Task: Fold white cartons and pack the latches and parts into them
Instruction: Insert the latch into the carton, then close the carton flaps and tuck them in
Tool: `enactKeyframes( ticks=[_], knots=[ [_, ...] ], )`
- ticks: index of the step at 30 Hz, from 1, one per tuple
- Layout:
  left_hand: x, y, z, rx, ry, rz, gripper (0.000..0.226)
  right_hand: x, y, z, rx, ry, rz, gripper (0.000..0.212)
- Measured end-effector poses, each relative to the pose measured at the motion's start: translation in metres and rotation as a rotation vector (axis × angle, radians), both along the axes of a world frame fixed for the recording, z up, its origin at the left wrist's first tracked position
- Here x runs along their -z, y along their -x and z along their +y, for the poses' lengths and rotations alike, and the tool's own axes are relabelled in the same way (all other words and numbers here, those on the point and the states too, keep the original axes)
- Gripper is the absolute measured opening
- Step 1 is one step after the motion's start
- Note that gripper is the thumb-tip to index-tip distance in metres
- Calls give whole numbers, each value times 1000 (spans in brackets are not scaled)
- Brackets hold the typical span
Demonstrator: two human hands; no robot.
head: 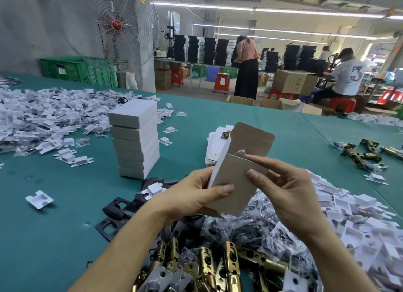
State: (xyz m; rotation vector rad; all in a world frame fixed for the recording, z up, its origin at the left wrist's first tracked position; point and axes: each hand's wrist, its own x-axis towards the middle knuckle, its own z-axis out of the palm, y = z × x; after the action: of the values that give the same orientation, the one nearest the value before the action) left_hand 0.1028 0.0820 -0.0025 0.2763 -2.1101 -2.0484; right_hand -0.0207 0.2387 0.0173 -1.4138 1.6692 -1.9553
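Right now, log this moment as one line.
left hand: holds carton | right hand: pushes bag into carton | lid flap: open

Your left hand [192, 195] covers the lower left corner of the carton [231, 180], its contents are mostly hidden, and the brass latches [207, 267] at six o'clock run off the bottom edge.
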Motion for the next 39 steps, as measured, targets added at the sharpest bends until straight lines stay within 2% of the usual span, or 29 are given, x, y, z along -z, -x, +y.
enactKeyframes(
  ticks=[2, 5, 7, 9, 12, 16, 19, 21, 25, 28, 30, 33, 37, 39],
  knots=[
    [1, 3, 1, -39, 177, 18, 38, 5, 1, 0, 32, -29, 57, 29],
    [1, 8, 2, -254, 360, 148, 53, 10, 5, 2, 75, -142, 167, 29],
    [1, 6, 0, -373, 367, 297, 59, 10, 7, 4, 83, -180, 191, 30],
    [2, 5, -1, -400, 397, 387, 54, 10, 8, 4, 76, -197, 182, 31],
    [7, 6, -1, -379, 406, 368, 41, 14, 10, 3, 68, -282, 178, 29],
    [9, 8, 0, -367, 438, 389, 27, 16, 12, 0, 95, -458, 395, 15],
    [8, 9, 2, -340, 401, 392, 19, 17, 13, -2, 113, -510, 539, 12],
    [7, 9, 4, -321, 365, 395, 18, 18, 13, -1, 140, -447, 515, 16],
    [4, 9, 5, -303, 355, 368, 16, 17, 11, 2, 137, -188, 298, 50],
    [4, 9, 5, -298, 429, 328, 12, 15, 9, 1, 90, -157, 210, 67],
    [3, 9, 5, -293, 464, 318, 10, 13, 8, 1, 74, -145, 182, 59],
    [3, 8, 5, -277, 428, 319, 12, 7, 4, -1, 57, -73, 128, 21],
    [2, 7, 9, -279, 293, 343, 20, 4, 3, 0, 50, -57, 86, 15],
    [1, 7, 10, -316, 285, 371, 33, 2, 4, 2, 52, -59, 67, 13]
  ],
)
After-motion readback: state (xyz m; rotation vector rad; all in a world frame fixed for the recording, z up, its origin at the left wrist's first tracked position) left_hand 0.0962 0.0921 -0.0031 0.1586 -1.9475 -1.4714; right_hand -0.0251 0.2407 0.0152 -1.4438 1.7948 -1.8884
